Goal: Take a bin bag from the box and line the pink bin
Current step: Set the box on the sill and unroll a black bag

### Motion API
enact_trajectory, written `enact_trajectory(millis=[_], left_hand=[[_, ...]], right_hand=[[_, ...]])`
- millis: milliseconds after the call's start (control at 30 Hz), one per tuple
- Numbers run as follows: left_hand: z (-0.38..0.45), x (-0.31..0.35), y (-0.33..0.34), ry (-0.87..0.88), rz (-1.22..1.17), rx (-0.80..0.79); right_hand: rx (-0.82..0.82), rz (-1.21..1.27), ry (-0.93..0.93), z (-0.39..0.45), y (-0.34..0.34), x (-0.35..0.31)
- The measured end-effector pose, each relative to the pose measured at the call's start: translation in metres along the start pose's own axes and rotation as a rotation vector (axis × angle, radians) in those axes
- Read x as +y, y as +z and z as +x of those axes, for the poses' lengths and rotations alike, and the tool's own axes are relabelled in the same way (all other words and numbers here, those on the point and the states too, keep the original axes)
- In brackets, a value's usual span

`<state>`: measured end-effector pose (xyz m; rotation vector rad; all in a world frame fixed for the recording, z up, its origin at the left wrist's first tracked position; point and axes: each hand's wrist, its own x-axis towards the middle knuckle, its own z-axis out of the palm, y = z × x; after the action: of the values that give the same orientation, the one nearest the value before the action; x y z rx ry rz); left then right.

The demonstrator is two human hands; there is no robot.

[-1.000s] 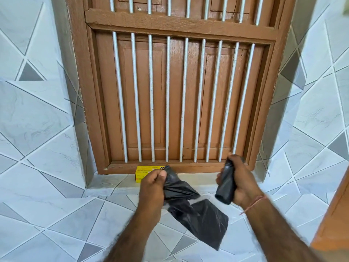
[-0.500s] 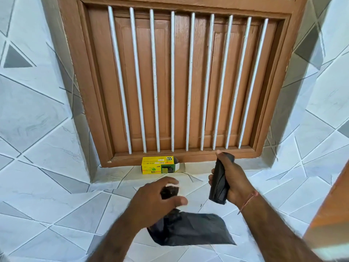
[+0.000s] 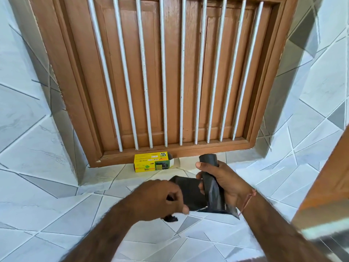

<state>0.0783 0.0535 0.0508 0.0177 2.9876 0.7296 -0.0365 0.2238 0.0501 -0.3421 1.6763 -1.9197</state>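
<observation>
Bright even daylight, soft shadows; wide-angle bending at edges, motion blur bottom right

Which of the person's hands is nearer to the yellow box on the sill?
Right. The right hand, gripping the black roll, sits just right of and below the yellow box. The left hand, holding the loose bag, is lower, farther from it.
</observation>
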Motion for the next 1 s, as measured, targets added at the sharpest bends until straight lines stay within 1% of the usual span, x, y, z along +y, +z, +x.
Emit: enact_trajectory(millis=[67,100,133,200,300,333,367,433,500,567,600,667,767,833,900,967,1000], left_hand=[[0.008,-0.002,-0.001,0.008,0.071,-0.042],[0.012,-0.004,-0.004,-0.001,0.106,-0.023],[0.019,-0.005,-0.006,-0.012,0.104,0.012],[0.032,-0.001,-0.010,-0.003,0.017,0.052],[0.048,0.015,-0.012,-0.005,-0.103,-0.014],[0.053,0.018,-0.013,-0.013,-0.069,-0.044],[0.061,0.020,-0.014,-0.024,0.015,-0.053],[0.072,0.016,-0.014,-0.049,0.183,0.004],[0.086,0.010,-0.012,-0.069,0.270,0.127],[0.096,0.009,-0.009,-0.055,0.267,0.237],[0.100,0.011,-0.008,-0.058,0.238,0.278],[0.107,0.016,-0.009,-0.098,0.197,0.331],[0.110,0.017,-0.007,-0.155,0.156,0.292],[0.109,0.015,-0.001,-0.186,0.215,0.275],[0.108,0.013,0.008,-0.208,0.300,0.298],[0.107,0.012,0.019,-0.194,0.351,0.330],[0.106,0.011,0.025,-0.176,0.360,0.353]], right_hand=[[-0.010,0.026,0.032,0.007,-0.012,-0.003],[-0.037,0.038,0.060,0.010,-0.018,-0.005],[-0.086,0.048,0.098,0.013,-0.023,-0.007],[-0.193,0.034,0.168,0.023,-0.032,-0.009],[-0.262,-0.045,0.168,0.045,-0.043,-0.014],[-0.270,-0.042,0.166,0.053,-0.047,-0.016],[-0.283,-0.019,0.177,0.061,-0.053,-0.019],[-0.326,0.078,0.217,0.073,-0.062,-0.021],[-0.452,0.236,0.259,0.084,-0.071,-0.019],[-0.604,0.345,0.259,0.089,-0.074,-0.015],[-0.659,0.357,0.251,0.091,-0.073,-0.013],[-0.745,0.323,0.233,0.096,-0.073,-0.010],[-0.802,0.201,0.224,0.106,-0.075,-0.011],[-0.852,0.096,0.233,0.112,-0.078,-0.013],[-0.913,0.046,0.241,0.117,-0.077,-0.012],[-0.925,0.059,0.238,0.119,-0.072,-0.008],[-0.891,0.094,0.233,0.120,-0.069,-0.004]])
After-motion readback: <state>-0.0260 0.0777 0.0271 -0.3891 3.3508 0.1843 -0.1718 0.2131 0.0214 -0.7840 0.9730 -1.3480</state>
